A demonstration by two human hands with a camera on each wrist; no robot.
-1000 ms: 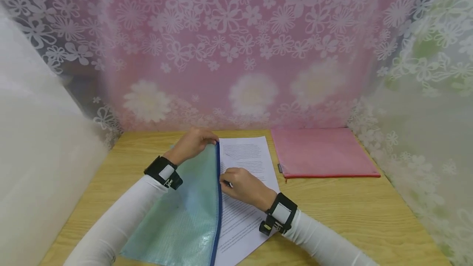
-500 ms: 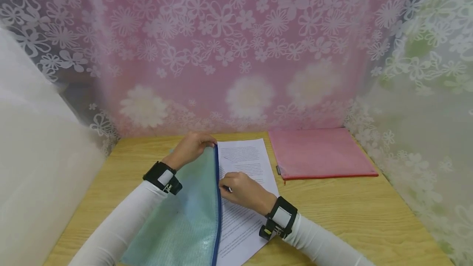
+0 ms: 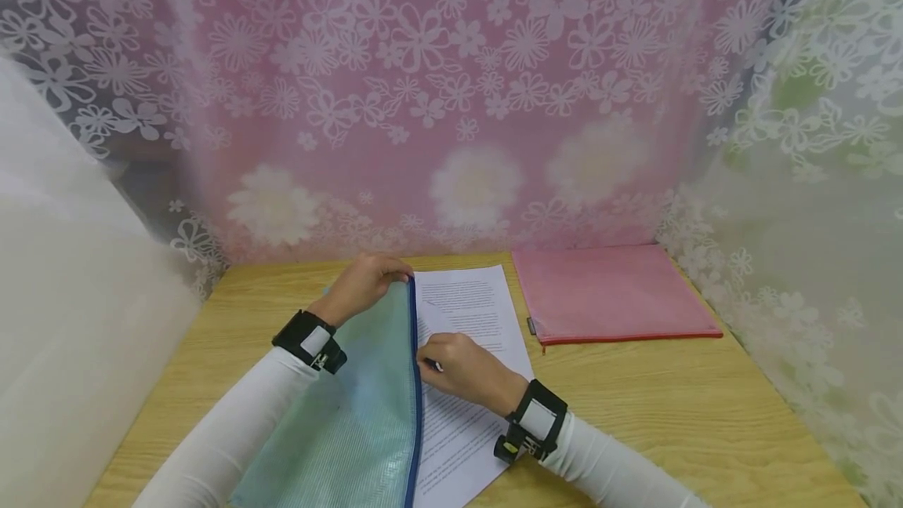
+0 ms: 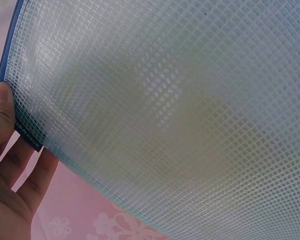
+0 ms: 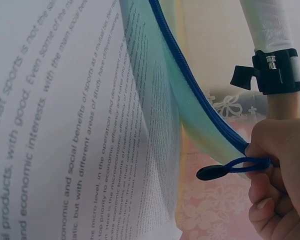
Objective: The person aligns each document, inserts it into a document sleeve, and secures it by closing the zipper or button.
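A pale teal mesh zip pouch with a blue zip edge lies at the centre left in the head view. At its far corner, beside a small dark label, my left hand pinches the edge between thumb and fingers. Partway down the zip, my right hand pinches the zip, fingers curled. In the right wrist view a blue cord zip pull with a dark tip hangs out from these fingers; the slider is hidden. Printed paper extends rightward from the pouch's zip edge.
A pink mesh zip pouch with a red zip lies at the back right of the wooden table. Flowered pink curtain hangs behind, and pale sheeting stands at both sides. Black camera bands sit on the wrists.
The head view has shifted slightly, so the scene sits a little lower and further left. Both hands keep their grips on the teal pouch, with hardly any movement.
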